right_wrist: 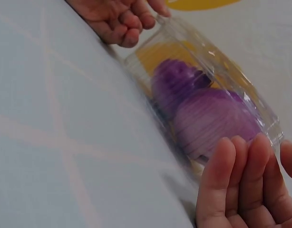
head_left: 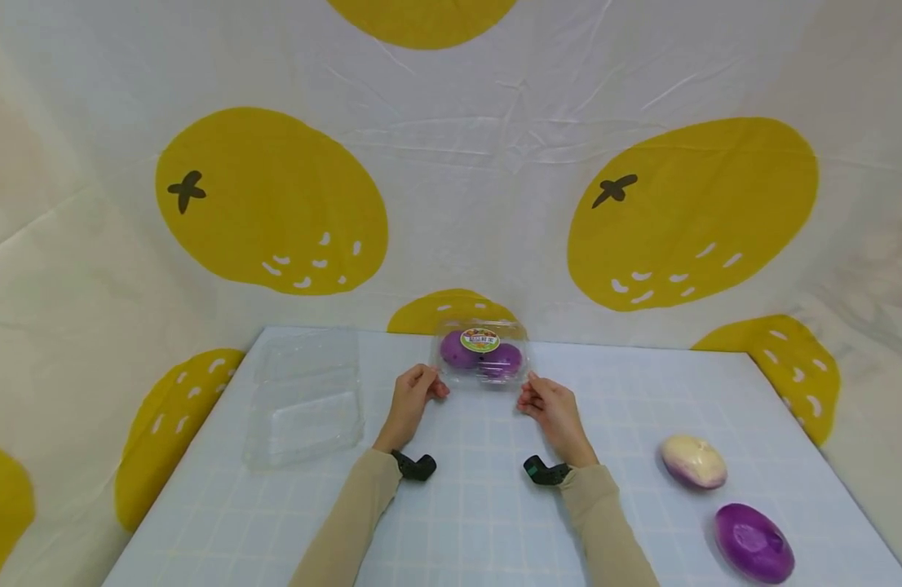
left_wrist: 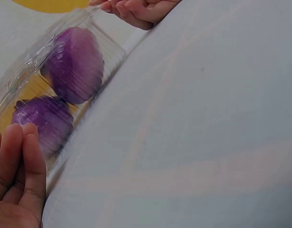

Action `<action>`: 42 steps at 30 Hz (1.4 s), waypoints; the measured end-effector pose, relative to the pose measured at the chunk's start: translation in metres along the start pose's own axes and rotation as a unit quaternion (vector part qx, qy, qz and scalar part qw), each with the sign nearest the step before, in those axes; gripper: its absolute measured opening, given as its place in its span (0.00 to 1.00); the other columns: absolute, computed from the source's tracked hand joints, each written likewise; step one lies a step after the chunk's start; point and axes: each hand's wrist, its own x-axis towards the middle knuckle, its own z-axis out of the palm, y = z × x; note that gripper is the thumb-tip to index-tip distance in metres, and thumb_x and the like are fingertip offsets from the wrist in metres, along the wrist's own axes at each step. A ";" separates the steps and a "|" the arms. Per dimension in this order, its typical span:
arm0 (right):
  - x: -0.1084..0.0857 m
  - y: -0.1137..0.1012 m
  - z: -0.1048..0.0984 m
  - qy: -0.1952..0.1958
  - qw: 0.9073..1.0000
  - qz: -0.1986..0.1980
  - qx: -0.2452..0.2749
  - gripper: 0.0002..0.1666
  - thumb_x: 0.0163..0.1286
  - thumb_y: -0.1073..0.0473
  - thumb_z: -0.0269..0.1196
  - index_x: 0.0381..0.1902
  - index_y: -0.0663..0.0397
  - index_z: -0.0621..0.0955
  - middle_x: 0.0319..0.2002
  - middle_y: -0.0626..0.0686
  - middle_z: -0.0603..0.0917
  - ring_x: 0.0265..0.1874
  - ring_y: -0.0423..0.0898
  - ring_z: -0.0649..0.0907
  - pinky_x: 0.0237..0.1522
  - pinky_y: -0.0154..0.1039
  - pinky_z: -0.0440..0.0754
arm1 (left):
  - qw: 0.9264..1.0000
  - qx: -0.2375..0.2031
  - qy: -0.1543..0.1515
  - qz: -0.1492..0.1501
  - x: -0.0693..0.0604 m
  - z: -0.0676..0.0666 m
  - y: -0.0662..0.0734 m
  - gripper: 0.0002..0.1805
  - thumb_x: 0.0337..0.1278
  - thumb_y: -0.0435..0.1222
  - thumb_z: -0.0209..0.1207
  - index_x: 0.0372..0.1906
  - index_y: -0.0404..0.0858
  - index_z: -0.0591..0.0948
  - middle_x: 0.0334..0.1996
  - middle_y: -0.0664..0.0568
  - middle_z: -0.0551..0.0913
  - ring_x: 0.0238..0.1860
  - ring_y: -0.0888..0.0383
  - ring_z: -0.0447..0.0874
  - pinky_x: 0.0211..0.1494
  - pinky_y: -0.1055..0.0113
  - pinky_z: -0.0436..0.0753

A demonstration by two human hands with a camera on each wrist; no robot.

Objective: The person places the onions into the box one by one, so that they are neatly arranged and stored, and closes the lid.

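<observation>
A closed clear plastic box [head_left: 484,381] with a colourful label on its lid stands at the table's back edge. Two purple vegetables, one [head_left: 460,350] left of the other [head_left: 501,360], show through its walls. My left hand [head_left: 413,405] pinches the box's near left corner, while my right hand [head_left: 557,414] pinches the near right corner. In the right wrist view the box's edge [right_wrist: 274,135] lies between the thumb and fingers of my right hand [right_wrist: 246,187]. Part of my left hand [left_wrist: 17,178] shows low in the left wrist view, against the box; its thumb is mostly out of frame.
An open, unfilled clear box [head_left: 304,432] lies at the left of the table [head_left: 480,522], its lid folded back. At the right are a cream-and-purple vegetable [head_left: 695,461] and, nearer, a purple one [head_left: 754,544]. A fruit-patterned cloth [head_left: 480,204] hangs behind.
</observation>
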 end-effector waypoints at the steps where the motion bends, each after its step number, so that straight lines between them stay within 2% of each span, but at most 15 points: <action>1: 0.000 0.000 0.000 -0.002 1.000 -0.001 0.003 0.14 0.75 0.57 0.59 0.30 0.60 0.80 0.26 0.52 0.81 0.27 0.43 0.82 0.37 0.38 0.86 | 1.000 0.000 -0.001 0.001 0.000 0.000 0.000 0.15 0.73 0.36 0.54 0.30 0.31 0.76 0.25 0.46 0.80 0.29 0.54 0.82 0.37 0.67 0.85; 12: 0.001 0.005 -0.001 -0.010 0.999 -0.028 0.041 0.14 0.76 0.59 0.57 0.30 0.60 0.80 0.26 0.52 0.81 0.27 0.43 0.82 0.36 0.37 0.86 | 1.000 0.018 -0.022 -0.001 0.001 -0.001 0.000 0.21 0.73 0.42 0.54 0.38 0.23 0.75 0.27 0.46 0.80 0.31 0.54 0.82 0.40 0.67 0.85; 16: 0.002 0.008 -0.001 -0.015 0.998 -0.038 0.041 0.15 0.76 0.57 0.57 0.32 0.62 0.79 0.27 0.53 0.80 0.28 0.44 0.82 0.36 0.37 0.86 | 1.000 0.019 -0.022 -0.002 0.001 -0.003 -0.001 0.20 0.74 0.42 0.53 0.37 0.24 0.76 0.27 0.46 0.80 0.32 0.54 0.83 0.40 0.67 0.85; 21: 0.002 0.009 0.000 -0.001 0.998 -0.044 0.046 0.15 0.76 0.56 0.57 0.33 0.63 0.78 0.27 0.53 0.80 0.28 0.44 0.82 0.36 0.36 0.85 | 0.999 0.031 -0.040 -0.001 0.001 -0.004 0.000 0.20 0.74 0.43 0.52 0.38 0.27 0.77 0.28 0.45 0.80 0.34 0.53 0.83 0.43 0.66 0.85; 30: 0.003 0.009 0.002 0.004 0.998 -0.051 0.048 0.14 0.76 0.57 0.57 0.31 0.61 0.79 0.27 0.53 0.80 0.27 0.43 0.82 0.36 0.36 0.86 | 0.997 0.046 -0.058 0.005 0.000 -0.005 0.001 0.23 0.76 0.45 0.49 0.43 0.24 0.75 0.30 0.44 0.80 0.36 0.52 0.84 0.43 0.66 0.85; 34: 0.002 0.009 0.002 0.001 0.998 -0.052 0.040 0.16 0.77 0.55 0.57 0.33 0.62 0.79 0.26 0.52 0.80 0.27 0.43 0.82 0.36 0.37 0.86 | 0.998 0.042 -0.051 0.002 -0.001 -0.005 0.000 0.23 0.76 0.45 0.49 0.41 0.25 0.76 0.29 0.44 0.80 0.35 0.52 0.84 0.43 0.66 0.85; 38: 0.000 0.007 0.003 0.004 0.998 -0.049 0.039 0.17 0.78 0.53 0.55 0.42 0.65 0.75 0.25 0.53 0.79 0.27 0.45 0.82 0.36 0.38 0.86 | 0.999 0.039 -0.030 -0.010 -0.003 -0.002 0.003 0.21 0.78 0.43 0.46 0.41 0.26 0.75 0.28 0.44 0.79 0.35 0.51 0.84 0.43 0.65 0.85; 40: 0.001 0.005 0.002 0.008 0.998 -0.044 0.046 0.18 0.79 0.52 0.53 0.48 0.65 0.70 0.25 0.53 0.79 0.27 0.46 0.82 0.37 0.39 0.86 | 0.999 0.024 -0.009 -0.028 -0.003 0.000 0.006 0.20 0.80 0.42 0.43 0.43 0.26 0.73 0.28 0.43 0.79 0.35 0.51 0.84 0.43 0.65 0.85; 42: 0.002 0.000 0.001 0.020 0.998 -0.040 0.053 0.18 0.79 0.52 0.52 0.52 0.63 0.66 0.25 0.53 0.78 0.27 0.46 0.82 0.38 0.39 0.86 | 0.998 -0.002 0.017 -0.058 -0.003 0.000 0.010 0.19 0.80 0.41 0.40 0.45 0.26 0.71 0.28 0.43 0.79 0.35 0.50 0.83 0.44 0.64 0.85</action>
